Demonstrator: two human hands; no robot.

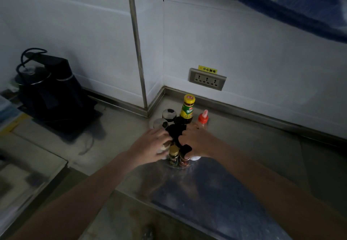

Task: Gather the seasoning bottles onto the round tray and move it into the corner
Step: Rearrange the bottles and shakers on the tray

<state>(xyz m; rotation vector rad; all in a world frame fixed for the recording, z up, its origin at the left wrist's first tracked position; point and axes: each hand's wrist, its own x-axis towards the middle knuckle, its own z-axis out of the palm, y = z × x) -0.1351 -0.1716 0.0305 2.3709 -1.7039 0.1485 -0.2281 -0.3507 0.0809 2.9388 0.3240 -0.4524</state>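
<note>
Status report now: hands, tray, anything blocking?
Both hands, left hand and right hand, on the bottles. Tray near corner. Red-capped bottle beside it.

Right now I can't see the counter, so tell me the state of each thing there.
Left hand: on the bottle cluster's left side.
Right hand: on its right side.
Yellow-capped bottle: upright, capped.
Red-capped bottle: upright, capped.
Kettle: lid closed.
Socket strip: nothing plugged in.

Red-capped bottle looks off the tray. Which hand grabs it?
Right. The right hand sits just beside the red-capped bottle; the left hand is across the bottle cluster.
</note>
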